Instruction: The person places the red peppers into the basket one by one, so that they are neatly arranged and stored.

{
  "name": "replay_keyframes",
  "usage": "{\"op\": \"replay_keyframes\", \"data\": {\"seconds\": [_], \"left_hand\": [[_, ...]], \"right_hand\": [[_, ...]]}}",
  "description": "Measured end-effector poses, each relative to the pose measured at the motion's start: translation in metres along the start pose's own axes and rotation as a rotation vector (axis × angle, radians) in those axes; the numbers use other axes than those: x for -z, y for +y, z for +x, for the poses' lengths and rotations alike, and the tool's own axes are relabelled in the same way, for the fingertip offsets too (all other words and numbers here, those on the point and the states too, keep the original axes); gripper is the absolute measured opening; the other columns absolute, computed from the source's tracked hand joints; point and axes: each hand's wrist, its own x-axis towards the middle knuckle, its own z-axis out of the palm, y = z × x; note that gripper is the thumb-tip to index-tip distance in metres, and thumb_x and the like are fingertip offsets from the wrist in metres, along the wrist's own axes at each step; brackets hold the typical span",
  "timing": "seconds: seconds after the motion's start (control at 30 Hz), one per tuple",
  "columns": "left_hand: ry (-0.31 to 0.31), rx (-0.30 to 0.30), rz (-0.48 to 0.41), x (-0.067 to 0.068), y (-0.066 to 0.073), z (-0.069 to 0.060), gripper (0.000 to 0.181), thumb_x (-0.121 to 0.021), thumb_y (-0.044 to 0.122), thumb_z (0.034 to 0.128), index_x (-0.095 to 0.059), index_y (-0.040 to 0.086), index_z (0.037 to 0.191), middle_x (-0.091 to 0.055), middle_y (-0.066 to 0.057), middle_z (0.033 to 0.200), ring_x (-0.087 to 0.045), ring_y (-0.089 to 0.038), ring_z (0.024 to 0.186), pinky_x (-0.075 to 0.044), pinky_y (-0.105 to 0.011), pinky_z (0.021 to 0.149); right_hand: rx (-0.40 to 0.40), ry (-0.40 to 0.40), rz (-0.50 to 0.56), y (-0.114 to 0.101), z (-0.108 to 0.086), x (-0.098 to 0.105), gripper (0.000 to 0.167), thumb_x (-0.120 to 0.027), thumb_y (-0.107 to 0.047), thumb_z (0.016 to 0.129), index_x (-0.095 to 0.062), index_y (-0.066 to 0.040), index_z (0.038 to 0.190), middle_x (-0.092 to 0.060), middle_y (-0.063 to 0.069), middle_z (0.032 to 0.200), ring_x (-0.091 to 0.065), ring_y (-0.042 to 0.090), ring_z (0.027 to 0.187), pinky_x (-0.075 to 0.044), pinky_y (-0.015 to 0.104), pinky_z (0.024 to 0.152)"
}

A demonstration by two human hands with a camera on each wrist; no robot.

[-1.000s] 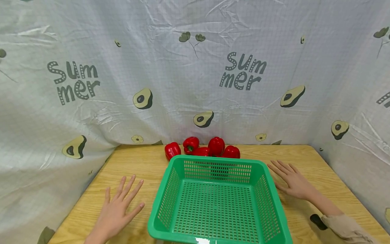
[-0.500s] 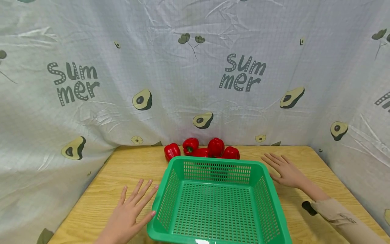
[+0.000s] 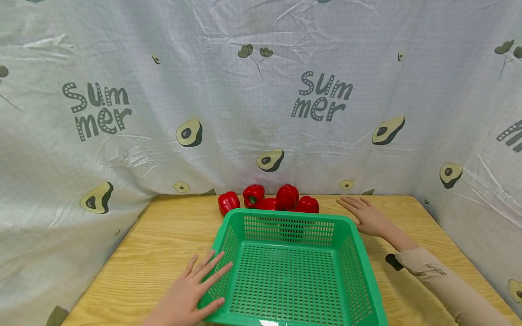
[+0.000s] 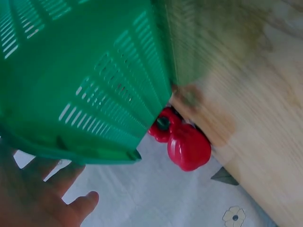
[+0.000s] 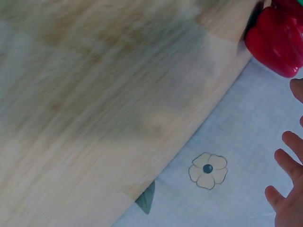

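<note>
One green basket [image 3: 285,276] sits on the wooden counter [image 3: 171,226], its open mouth facing up and its slatted floor in view. Its far side runs nearly level from left to right, its right end a touch nearer the person, and the two side walls run front to back. The rim looks wider across than deep, but the slanted view leaves the true long axis uncertain.

Five red peppers lie just beyond the far rim, which partly covers several of them. The leftmost pepper [image 3: 229,203] shows taller than wide, leaning slightly. The second pepper [image 3: 253,194] turns its green stem toward the person. The low middle pepper [image 3: 267,204] appears stretched left to right. The fourth pepper [image 3: 287,197] rises higher behind it, and the rightmost pepper [image 3: 307,204] sits lower beside that one.

Two hands show. The left hand [image 3: 189,290], fingers spread and nearly straight, grips nothing and lies across the basket's left rim in the head view; whether it touches cannot be told. The right hand [image 3: 369,219], fingers extended, is likewise without a hold, beyond the basket's far right corner, fingers pointing left toward the peppers.
</note>
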Motion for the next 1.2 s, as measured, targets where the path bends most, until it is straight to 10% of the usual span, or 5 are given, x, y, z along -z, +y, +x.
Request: {"op": "replay_keyframes", "data": {"seconds": [0.17,0.4,0.63,1.2], "left_hand": [[-0.057,-0.003,-0.047,-0.006,0.007,0.002,0.067,-0.056,0.051,0.0795,-0.032,0.03,0.138,-0.036,-0.002,0.142,-0.015,-0.012,0.138,-0.007,-0.032,0.111],[-0.077,-0.02,-0.068,-0.011,0.011,0.004,0.068,-0.052,0.055,0.0804,-0.03,0.029,0.139,-0.031,-0.005,0.145,0.008,-0.013,0.14,0.018,-0.023,0.108],[-0.055,-0.029,-0.042,-0.013,0.012,0.005,0.068,-0.053,0.055,0.0796,-0.032,0.029,0.139,-0.025,-0.005,0.147,0.013,-0.017,0.139,0.017,-0.025,0.109],[-0.082,0.009,-0.052,-0.016,0.017,0.006,0.071,-0.058,0.053,0.0762,-0.031,0.032,0.138,-0.036,-0.008,0.142,-0.008,-0.027,0.138,0.019,-0.021,0.108]], "right_hand": [[0.022,-0.01,0.023,0.002,0.018,-0.001,0.076,-0.067,-0.043,0.074,-0.04,-0.004,0.133,-0.045,0.017,0.132,-0.043,0.036,0.119,-0.03,0.056,0.096],[0.014,-0.047,0.061,0.001,0.044,-0.004,0.072,-0.064,-0.042,0.077,-0.041,-0.004,0.133,-0.046,0.017,0.131,-0.042,0.035,0.12,-0.029,0.055,0.096],[-0.014,-0.122,0.091,0.0,0.065,-0.015,0.077,-0.064,-0.046,0.075,-0.038,-0.004,0.134,-0.047,0.016,0.13,-0.042,0.035,0.118,-0.031,0.057,0.093],[-0.043,-0.129,0.148,0.007,0.08,-0.04,0.076,-0.065,-0.05,0.072,-0.042,-0.01,0.132,-0.048,0.012,0.127,-0.039,0.033,0.116,-0.033,0.054,0.087]]}}
